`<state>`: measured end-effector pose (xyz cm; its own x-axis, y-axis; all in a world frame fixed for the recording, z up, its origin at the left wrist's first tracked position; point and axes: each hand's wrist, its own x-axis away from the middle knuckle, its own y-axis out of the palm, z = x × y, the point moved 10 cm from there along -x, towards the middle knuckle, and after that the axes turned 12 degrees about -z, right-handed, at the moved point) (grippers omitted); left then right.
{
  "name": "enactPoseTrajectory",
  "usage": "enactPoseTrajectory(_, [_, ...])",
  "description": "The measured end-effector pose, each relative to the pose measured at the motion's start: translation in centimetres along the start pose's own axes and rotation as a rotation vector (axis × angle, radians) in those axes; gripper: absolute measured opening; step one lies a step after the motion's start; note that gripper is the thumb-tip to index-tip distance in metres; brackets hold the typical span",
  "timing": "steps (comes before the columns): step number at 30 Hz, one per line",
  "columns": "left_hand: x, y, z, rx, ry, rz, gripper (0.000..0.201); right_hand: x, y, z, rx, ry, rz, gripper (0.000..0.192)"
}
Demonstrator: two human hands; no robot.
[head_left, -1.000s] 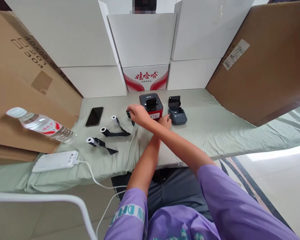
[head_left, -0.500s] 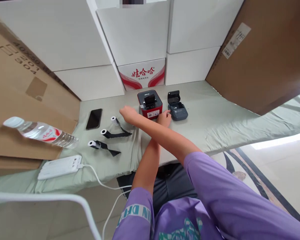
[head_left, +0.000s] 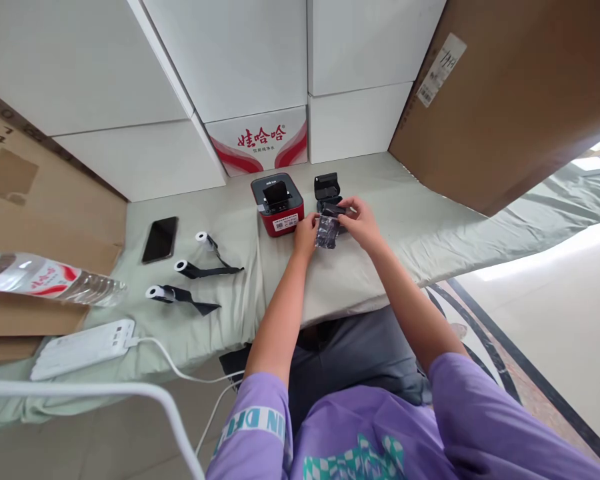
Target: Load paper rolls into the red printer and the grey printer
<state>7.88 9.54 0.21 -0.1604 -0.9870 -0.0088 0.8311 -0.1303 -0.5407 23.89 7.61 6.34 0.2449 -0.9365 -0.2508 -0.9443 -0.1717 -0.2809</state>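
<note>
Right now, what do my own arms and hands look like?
Your left hand and right hand are bare, with no gloves visible. Purple sleeves end above bare forearms; the left sleeve has a white band with teal letters, while the right sleeve looks plain.

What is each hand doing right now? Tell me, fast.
Left hand: fingers closed on the left edge of the dark shiny film.
Right hand: fingers closed near its upper right; the exact grip is too small to tell.

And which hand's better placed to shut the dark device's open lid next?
Probably the right hand: it's nearer the lid, while the left hand is beside the red device. Both touch a shiny item.
</note>
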Motion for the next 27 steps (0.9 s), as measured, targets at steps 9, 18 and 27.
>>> enactPoseTrajectory(9, [0.1,-0.2,0.1,-0.008,0.045,0.055,0.035,-6.7,-4.3,-0.4,0.623,-0.06,-0.113,0.049])
enactPoseTrajectory(18, [-0.2,-0.2,-0.1,-0.026,0.026,0.048,0.036,-10.1,0.8,1.1,0.98,-0.091,-0.47,0.042])
enactPoseTrajectory(27, [-0.2,-0.2,0.1,-0.03,0.007,0.042,0.035,-10.3,2.0,2.2,1.079,0.019,-0.521,0.048])
